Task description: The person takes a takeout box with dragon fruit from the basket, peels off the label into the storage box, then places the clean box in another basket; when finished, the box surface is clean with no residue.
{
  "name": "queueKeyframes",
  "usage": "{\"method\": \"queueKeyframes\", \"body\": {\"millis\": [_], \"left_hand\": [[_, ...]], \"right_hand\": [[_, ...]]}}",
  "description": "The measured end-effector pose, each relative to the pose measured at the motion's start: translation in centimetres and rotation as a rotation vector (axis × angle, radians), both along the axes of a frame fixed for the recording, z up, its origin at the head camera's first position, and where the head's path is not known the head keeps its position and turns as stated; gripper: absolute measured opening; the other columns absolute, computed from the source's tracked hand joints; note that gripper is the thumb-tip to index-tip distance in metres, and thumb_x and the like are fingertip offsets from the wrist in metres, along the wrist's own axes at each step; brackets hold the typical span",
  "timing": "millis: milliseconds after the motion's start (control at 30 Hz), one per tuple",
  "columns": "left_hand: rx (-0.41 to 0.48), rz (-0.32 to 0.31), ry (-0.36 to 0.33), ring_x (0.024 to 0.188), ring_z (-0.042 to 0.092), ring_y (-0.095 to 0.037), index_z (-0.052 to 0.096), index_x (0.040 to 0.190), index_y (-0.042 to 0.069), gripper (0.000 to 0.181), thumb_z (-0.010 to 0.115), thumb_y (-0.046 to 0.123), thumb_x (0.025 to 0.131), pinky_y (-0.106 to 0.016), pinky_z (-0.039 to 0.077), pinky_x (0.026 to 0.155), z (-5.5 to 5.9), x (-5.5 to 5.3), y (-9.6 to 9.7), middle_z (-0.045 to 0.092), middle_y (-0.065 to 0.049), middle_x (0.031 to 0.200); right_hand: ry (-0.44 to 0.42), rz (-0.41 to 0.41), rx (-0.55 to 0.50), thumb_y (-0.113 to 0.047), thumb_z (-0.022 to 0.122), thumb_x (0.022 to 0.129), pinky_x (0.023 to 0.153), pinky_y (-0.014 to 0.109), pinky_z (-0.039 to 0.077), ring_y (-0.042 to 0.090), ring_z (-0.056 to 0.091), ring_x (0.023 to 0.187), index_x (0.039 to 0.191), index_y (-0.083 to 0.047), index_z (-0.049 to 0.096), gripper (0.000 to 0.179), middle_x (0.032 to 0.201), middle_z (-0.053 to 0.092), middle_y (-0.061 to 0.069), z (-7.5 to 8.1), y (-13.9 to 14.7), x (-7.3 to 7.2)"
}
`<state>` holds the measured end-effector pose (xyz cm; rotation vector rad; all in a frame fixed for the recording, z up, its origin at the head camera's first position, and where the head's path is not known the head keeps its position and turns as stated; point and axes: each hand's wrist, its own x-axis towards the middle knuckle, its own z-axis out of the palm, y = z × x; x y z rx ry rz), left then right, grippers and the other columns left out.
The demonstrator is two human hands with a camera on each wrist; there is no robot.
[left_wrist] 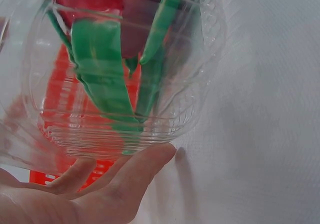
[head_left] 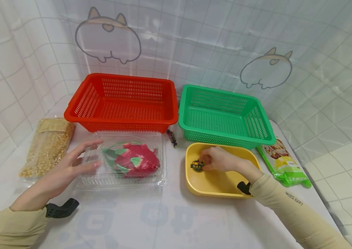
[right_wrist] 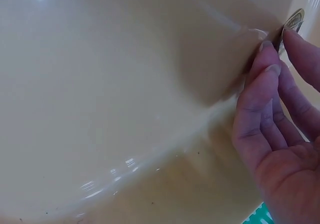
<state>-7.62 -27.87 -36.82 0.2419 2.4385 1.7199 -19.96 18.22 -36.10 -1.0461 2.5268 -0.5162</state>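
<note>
In the yellow basin (head_left: 225,183), my right hand (head_left: 220,159) pinches a small black-and-gold sticker (head_left: 197,166) between thumb and fingertips. The right wrist view shows the sticker (right_wrist: 295,20) edge-on, partly covered by the fingers. A clear plastic clamshell box (head_left: 160,180) lies to the left, with a red dragon fruit (head_left: 141,159) with green scales inside. My left hand (head_left: 60,169) is at the left side of this box, thumb and fingers apart. Close up in the left wrist view, its fingertips (left_wrist: 162,156) lie against the ridged plastic wall.
Behind the box stands a red basket (head_left: 126,121), and a green basket (head_left: 225,138) is to its right. A wrapped candy (head_left: 171,138) lies between them. A bag of corn kernels (head_left: 49,145) is at far left, a green food packet (head_left: 283,160) at far right.
</note>
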Motion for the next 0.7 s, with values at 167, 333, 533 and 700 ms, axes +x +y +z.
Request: {"method": "queueKeyframes", "body": {"millis": [167,333,533,700], "left_hand": [[0.002,0.002,0.004,0.138,0.02,-0.028,0.03,0.156,0.027,0.066,0.061,0.017,0.098,-0.078,0.006,0.105,-0.04,-0.01,0.01,0.027,-0.008,0.152],[0.005,0.002,0.006,0.136,0.022,-0.02,0.031,0.156,0.027,0.066,0.061,0.017,0.098,-0.078,0.005,0.106,-0.08,0.0,-0.03,0.027,-0.008,0.152],[0.002,0.004,0.001,0.136,0.021,-0.022,0.03,0.156,0.028,0.067,0.061,0.018,0.098,-0.08,0.003,0.105,-0.09,0.0,-0.09,0.026,-0.01,0.153],[-0.002,0.002,-0.001,0.137,0.019,-0.026,0.03,0.156,0.028,0.067,0.06,0.018,0.098,-0.08,0.004,0.105,-0.1,-0.02,-0.1,0.026,-0.01,0.153]], "right_hand": [[-0.004,0.005,0.0,-0.005,0.077,0.081,0.064,0.021,0.047,0.003,0.054,0.066,0.099,-0.003,0.069,0.019,0.074,0.066,0.0,0.19,0.07,0.1],[0.001,0.014,0.012,-0.004,0.077,0.081,0.064,0.02,0.047,0.003,0.053,0.066,0.099,-0.003,0.069,0.02,0.074,0.065,-0.002,0.35,0.08,0.12],[0.008,0.023,0.024,-0.002,0.076,0.08,0.064,0.021,0.046,0.004,0.052,0.067,0.098,-0.003,0.068,0.02,0.074,0.064,-0.001,0.51,0.12,0.08],[0.007,0.024,0.027,-0.001,0.076,0.08,0.064,0.021,0.046,0.003,0.052,0.067,0.098,-0.003,0.068,0.02,0.075,0.064,-0.002,0.45,0.24,0.02]]}}
